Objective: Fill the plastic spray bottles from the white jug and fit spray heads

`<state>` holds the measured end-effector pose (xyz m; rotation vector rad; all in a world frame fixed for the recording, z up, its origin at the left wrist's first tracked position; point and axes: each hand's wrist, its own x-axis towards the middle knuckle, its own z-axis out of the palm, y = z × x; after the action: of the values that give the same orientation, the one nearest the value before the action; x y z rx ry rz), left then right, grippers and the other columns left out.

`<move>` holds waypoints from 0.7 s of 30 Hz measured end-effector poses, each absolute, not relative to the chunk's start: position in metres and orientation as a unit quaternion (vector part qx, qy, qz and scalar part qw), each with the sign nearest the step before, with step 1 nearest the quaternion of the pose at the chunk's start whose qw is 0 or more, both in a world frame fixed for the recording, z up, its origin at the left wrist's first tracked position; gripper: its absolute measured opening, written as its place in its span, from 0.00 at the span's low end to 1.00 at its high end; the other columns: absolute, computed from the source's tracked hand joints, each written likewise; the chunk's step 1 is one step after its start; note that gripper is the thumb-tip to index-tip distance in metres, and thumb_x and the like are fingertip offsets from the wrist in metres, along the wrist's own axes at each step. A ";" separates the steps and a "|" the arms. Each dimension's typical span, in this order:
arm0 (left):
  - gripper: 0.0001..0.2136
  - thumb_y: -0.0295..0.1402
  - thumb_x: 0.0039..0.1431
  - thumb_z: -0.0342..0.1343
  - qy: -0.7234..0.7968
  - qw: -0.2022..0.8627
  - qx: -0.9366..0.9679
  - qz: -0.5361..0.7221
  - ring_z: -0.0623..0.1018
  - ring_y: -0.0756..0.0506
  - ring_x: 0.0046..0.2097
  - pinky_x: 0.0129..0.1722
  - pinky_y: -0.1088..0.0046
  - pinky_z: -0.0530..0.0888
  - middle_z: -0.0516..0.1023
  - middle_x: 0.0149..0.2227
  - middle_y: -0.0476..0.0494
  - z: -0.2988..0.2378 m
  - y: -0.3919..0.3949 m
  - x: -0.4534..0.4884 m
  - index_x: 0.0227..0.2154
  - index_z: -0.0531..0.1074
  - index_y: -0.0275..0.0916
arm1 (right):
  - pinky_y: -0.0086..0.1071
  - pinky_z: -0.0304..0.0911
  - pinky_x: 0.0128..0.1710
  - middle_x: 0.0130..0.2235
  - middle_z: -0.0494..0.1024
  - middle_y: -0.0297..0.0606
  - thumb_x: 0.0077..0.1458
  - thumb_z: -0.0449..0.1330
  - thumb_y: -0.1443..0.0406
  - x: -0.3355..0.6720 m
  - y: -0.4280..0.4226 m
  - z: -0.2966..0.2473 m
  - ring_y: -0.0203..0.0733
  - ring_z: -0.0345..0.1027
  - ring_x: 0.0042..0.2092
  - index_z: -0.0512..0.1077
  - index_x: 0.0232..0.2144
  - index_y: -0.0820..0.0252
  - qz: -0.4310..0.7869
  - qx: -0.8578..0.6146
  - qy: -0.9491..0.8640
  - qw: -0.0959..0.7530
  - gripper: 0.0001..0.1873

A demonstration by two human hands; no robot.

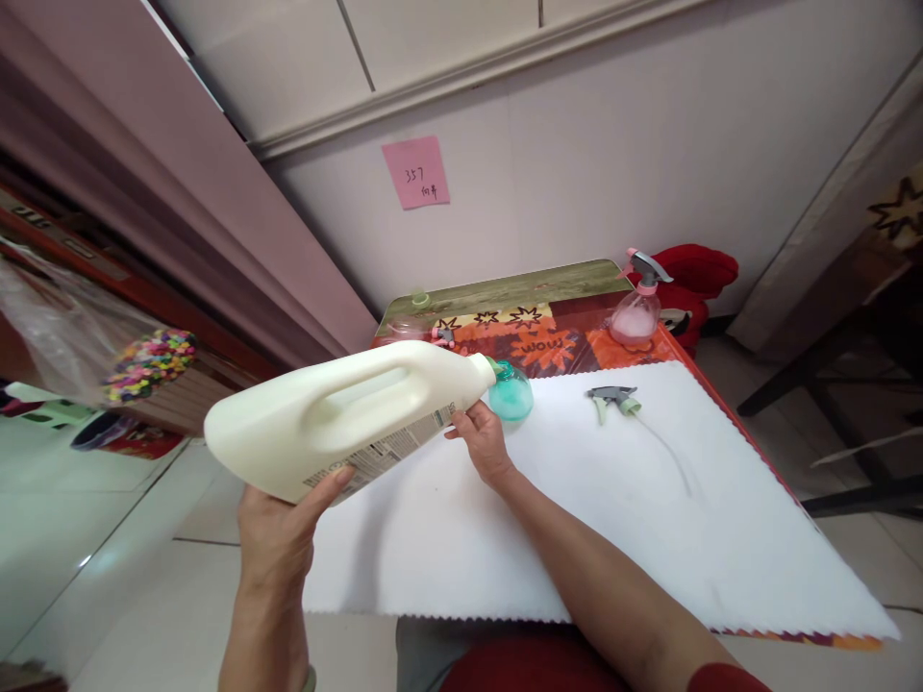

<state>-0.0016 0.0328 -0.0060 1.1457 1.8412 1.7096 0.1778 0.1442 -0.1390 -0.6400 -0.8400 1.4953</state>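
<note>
One cream jug (274,418), axis nine-to-three o'clock: base clasped by left hand (281,529), neck by right hand (485,444), nearer green bottle (513,396) at three.

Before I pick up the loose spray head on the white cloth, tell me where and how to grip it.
Grip the spray head by its grey top, probably best from above and the left: it lies flat, with the trigger and collar on the near side and the thin tube trailing right.
</note>
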 end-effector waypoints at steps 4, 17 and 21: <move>0.36 0.36 0.34 0.79 0.653 0.210 0.388 0.615 0.83 0.36 0.49 0.51 0.58 0.82 0.84 0.52 0.38 -0.006 0.033 -0.002 0.53 0.79 0.41 | 0.35 0.77 0.32 0.39 0.82 0.38 0.50 0.70 0.47 0.178 0.144 -0.138 0.43 0.78 0.37 0.76 0.42 0.57 0.647 -0.279 -0.367 0.608 0.25; 0.34 0.37 0.35 0.79 0.663 0.203 0.388 0.608 0.83 0.36 0.50 0.53 0.56 0.81 0.84 0.50 0.41 -0.004 0.032 0.001 0.51 0.80 0.43 | 0.35 0.77 0.32 0.39 0.82 0.39 0.50 0.70 0.46 0.179 0.144 -0.137 0.43 0.78 0.37 0.76 0.42 0.57 0.647 -0.279 -0.368 0.607 0.25; 0.37 0.36 0.35 0.79 0.658 0.205 0.390 0.610 0.82 0.36 0.51 0.54 0.56 0.80 0.83 0.52 0.41 -0.005 0.032 -0.001 0.54 0.79 0.43 | 0.34 0.76 0.32 0.39 0.82 0.38 0.49 0.70 0.46 0.179 0.144 -0.137 0.43 0.78 0.37 0.76 0.41 0.57 0.648 -0.278 -0.364 0.608 0.25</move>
<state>-0.0009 0.0323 -0.0052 1.0882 1.8361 1.7017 0.1791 0.1437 -0.1365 -0.6426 -0.8403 1.4980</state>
